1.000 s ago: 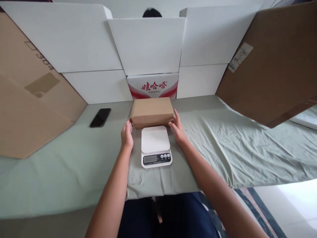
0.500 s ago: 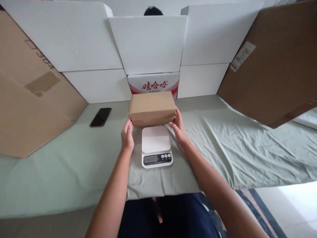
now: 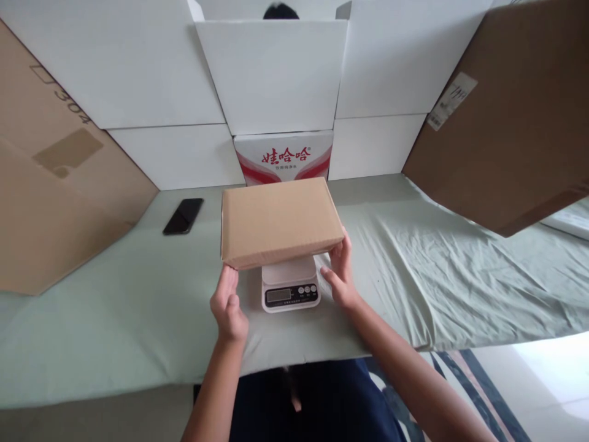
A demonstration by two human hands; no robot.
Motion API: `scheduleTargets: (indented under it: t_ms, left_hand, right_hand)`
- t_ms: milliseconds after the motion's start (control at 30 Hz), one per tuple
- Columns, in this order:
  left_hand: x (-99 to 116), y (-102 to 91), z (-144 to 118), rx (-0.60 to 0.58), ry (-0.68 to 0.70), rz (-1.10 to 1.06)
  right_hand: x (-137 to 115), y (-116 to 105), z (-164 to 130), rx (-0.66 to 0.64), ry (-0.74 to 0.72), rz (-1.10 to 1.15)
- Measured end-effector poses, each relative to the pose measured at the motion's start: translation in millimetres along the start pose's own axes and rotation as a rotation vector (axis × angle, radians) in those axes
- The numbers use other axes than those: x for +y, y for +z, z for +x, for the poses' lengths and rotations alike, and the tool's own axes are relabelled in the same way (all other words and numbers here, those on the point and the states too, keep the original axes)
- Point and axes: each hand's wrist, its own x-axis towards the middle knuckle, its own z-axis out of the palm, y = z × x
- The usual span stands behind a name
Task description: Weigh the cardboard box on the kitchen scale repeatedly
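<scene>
The brown box (image 3: 280, 220) is up in the air btwn both hands, right over the white scale (image 3: 290, 283). It hides most of the scale's top; only the front w/ the little screen and buttons shows, just below the box's near edge.

Left hand (image 3: 229, 305) is at the box's near left corner, a bit under it. Fingers curl up and the tips touch the bottom edge there. Right hand (image 3: 341, 274) is at the near right corner, fingers up along the side, thumb below. Both hands grip the box, one per side.

The scale sits btwn the 2 hands, close to each, on the green cloth (image 3: 115, 319).

A black phone (image 3: 183, 216) lies far off past the left hand, to the left of the box. A red & white carton (image 3: 284, 155) stands behind the box, away from both hands. White boards (image 3: 138, 80) and brown cardboard (image 3: 506, 116) stand around the back and sides.
</scene>
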Motion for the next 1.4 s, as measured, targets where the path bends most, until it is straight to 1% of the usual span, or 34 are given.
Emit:
scheduleTargets:
  t_ms: [100, 167, 267, 333, 467, 567, 733, 800, 833, 933, 1000, 1067, 1100, 1133, 1200, 1233, 1300, 1367, 1400]
  left_hand:
    - [2.2, -6.9, -12.4, 0.011, -0.02, -0.013]
    - [4.1, -8.7, -15.2, 0.0, -0.058, -0.008]
    - [6.9, -9.3, -15.5, -0.01, -0.125, 0.026]
    - [8.2, -8.6, -15.0, 0.005, -0.161, 0.055]
    - [10.2, -5.5, -14.6, 0.037, -0.19, 0.092]
    - [14.0, -2.7, -14.0, 0.027, -0.17, 0.073]
    - [21.8, 3.1, -8.3, 0.029, -0.056, 0.021]
    - [22.6, 4.6, -6.9, 0.007, -0.078, 0.021]
    - [22.5, 4.8, -7.2, -0.021, -0.101, 0.023]
    - [22.9, 2.7, -10.2, -0.137, -0.167, 0.027]
    - [25.2, -0.1, -9.9, -0.166, -0.188, 0.023]
    - [29.4, -0.9, -1.3, -0.145, -0.187, 0.024]
    - [31.6, 0.6, 7.4, -0.133, -0.182, 0.024]
    - [33.4, 3.8, 19.3, -0.128, -0.176, 0.024]
    - [33.8, 15.2, 50.2, -0.164, -0.164, 0.011]
    - [31.7, 22.8, 67.2, -0.191, -0.159, 0.003]
    - [22.8, 38.7, 97.9, -0.294, -0.146, -0.02]
    - [8.9, 51.0, 117.7, -0.329, -0.141, -0.042]
    - [1.2, 54.8, 122.4, -0.333, -0.144, -0.051]
  right_hand:
    - [-3.8, -3.3, -23.5, -0.009, 0.043, -0.001]
    - [-5.9, -5.6, -32.4, -0.001, 0.066, -0.002]
    - [-7.3, -7.8, -36.4, 0.017, 0.077, -0.015]
    - [-6.4, -8.2, -35.7, 0.012, 0.081, -0.019]
    - [-2.4, -7.4, -34.4, 0.016, 0.085, -0.01]
    - [-2.7, -6.2, -34.1, 0.042, 0.103, -0.002]
    - [-12.7, -7.0, -29.4, 0.14, 0.092, 0.065]
    - [-15.9, -8.3, -27.3, 0.155, 0.109, 0.087]
    - [-17.0, -8.8, -26.7, 0.141, 0.128, 0.088]
    - [-20.5, -8.6, -24.9, 0.059, 0.174, 0.072]
    - [-25.9, -7.7, -20.1, 0.019, 0.174, 0.068]
    - [-34.2, -7.2, -8.2, -0.009, 0.147, 0.067]
    - [-38.5, -7.3, 1.0, -0.02, 0.122, 0.062]
    - [-41.8, -7.4, 12.1, -0.028, 0.092, 0.054]
    - [-42.7, -7.5, 37.9, -0.014, 0.02, 0.015]
    - [-39.2, -7.2, 50.8, -0.006, 0.0, -0.015]
    - [-24.2, -5.5, 72.5, 0.016, -0.036, -0.055]
    - [-2.1, -3.0, 85.3, 0.027, -0.051, -0.05]
    - [9.4, -1.8, 88.3, 0.028, -0.045, -0.033]
